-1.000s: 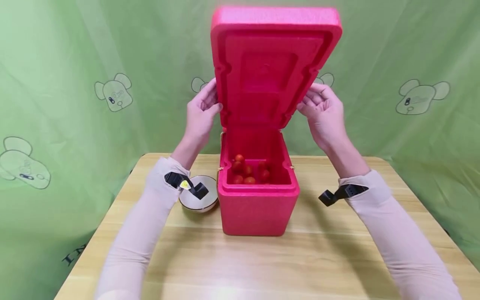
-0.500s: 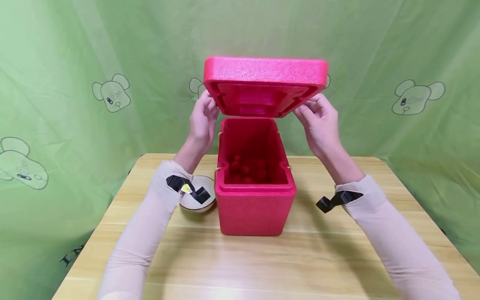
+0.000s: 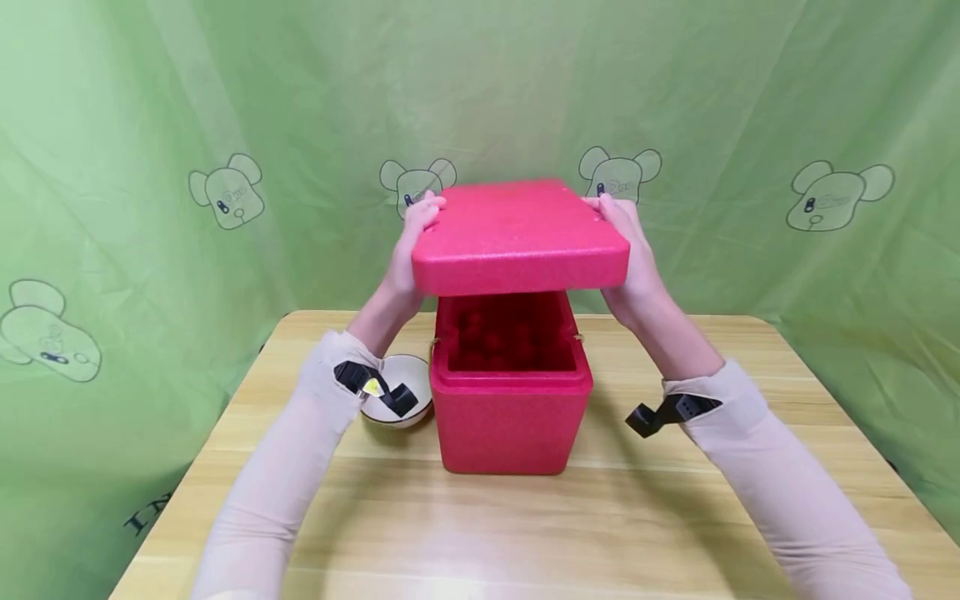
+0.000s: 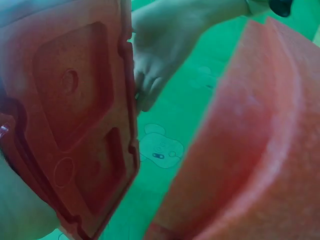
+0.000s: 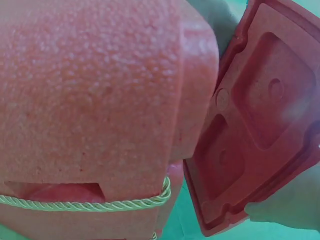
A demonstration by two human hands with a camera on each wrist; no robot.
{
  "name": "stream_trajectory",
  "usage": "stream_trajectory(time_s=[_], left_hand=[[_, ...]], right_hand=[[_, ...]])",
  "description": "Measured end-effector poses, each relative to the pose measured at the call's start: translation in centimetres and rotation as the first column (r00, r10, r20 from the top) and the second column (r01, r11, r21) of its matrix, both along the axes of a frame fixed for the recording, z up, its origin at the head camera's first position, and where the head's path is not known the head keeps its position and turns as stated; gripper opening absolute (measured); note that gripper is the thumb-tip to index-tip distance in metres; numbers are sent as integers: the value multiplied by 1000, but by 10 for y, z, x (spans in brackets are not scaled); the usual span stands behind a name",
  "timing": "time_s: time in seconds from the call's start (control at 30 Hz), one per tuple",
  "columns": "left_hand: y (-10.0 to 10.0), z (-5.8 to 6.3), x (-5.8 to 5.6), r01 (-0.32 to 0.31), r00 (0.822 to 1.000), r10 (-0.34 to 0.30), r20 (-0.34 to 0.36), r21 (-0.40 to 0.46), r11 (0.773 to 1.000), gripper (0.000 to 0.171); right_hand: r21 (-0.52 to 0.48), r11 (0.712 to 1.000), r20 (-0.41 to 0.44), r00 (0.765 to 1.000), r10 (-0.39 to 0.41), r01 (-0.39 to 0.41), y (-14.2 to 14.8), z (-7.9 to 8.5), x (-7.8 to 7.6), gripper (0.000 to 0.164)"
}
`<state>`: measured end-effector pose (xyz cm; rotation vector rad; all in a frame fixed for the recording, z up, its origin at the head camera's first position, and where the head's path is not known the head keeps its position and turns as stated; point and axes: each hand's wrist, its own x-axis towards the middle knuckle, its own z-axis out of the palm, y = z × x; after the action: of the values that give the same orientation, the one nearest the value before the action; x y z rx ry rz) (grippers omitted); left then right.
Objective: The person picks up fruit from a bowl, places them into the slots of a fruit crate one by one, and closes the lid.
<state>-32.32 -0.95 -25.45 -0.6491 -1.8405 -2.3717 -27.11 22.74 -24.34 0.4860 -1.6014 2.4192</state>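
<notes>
A pink-red foam lid [image 3: 517,229] hangs tilted above the matching foam box [image 3: 513,429], its front edge toward me. My left hand [image 3: 405,250] grips the lid's left side, and my right hand [image 3: 632,262] holds the right side. Both wrist views show the recessed underside of the lid [image 4: 75,95], apart from the box rim. Inside the box, several small round red fruits, like cherry tomatoes [image 3: 491,337], lie in shadow. The lid covers the box's far part in the head view.
A white bowl with a dark rim [image 3: 408,379] stands against the box's left side on the wooden table [image 3: 480,533]. A twisted yellow cord [image 5: 100,205] runs along the box wall. A green printed curtain [image 3: 300,108] surrounds the table.
The lid has swung from nearly upright, underside facing me, down to show its top. Both hands moved down with it. The box and bowl stayed in place.
</notes>
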Motion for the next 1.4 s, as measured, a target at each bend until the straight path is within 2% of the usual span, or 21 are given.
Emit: stream_trajectory(time_s=[0.1,0.2,0.37,0.5,0.57,0.67,0.77,0.87,0.9,1.1,1.27,1.4], left_hand=[[-1,-2,3,34,999,-35,-19,-79,996,55],[-2,-3,3,53,996,-63,-70,-136,989,61],[-7,-7,-2,51,983,-83,-165,-192,980,63],[-12,-17,-7,16,970,-82,-229,-277,961,60],[-14,-25,-9,-26,962,-68,-265,-336,941,58],[-15,-36,-10,-68,951,-65,-303,-410,910,56],[-14,-36,0,-81,947,-82,-311,-476,876,55],[-15,-34,10,-78,950,-95,-297,-522,849,56],[-16,-35,10,-79,952,-95,-291,-534,842,56],[-21,-66,-14,-93,952,-94,-290,-571,816,57],[-23,-78,-17,-134,932,-103,-347,-597,791,59],[-24,-80,-17,-160,919,-103,-382,-597,786,60]], right_hand=[[108,994,36,999,-34,30,-3,3,7,36],[239,971,46,999,-16,5,-2,4,9,50],[471,882,2,999,36,-33,6,-5,4,57],[568,823,-43,997,56,-22,14,-19,-5,56],[596,803,-58,996,62,-16,17,-26,-8,56],[607,794,-57,996,64,-16,22,-34,-9,55],[616,788,-42,997,59,-20,25,-42,-10,55],[633,774,-44,998,52,-12,26,-53,-12,55],[639,769,-48,998,51,-8,26,-57,-13,55],[673,739,-75,996,39,22,25,-78,-14,54],[677,735,-91,996,25,44,26,-90,-13,55],[693,717,-118,993,15,72,27,-96,-14,55]])
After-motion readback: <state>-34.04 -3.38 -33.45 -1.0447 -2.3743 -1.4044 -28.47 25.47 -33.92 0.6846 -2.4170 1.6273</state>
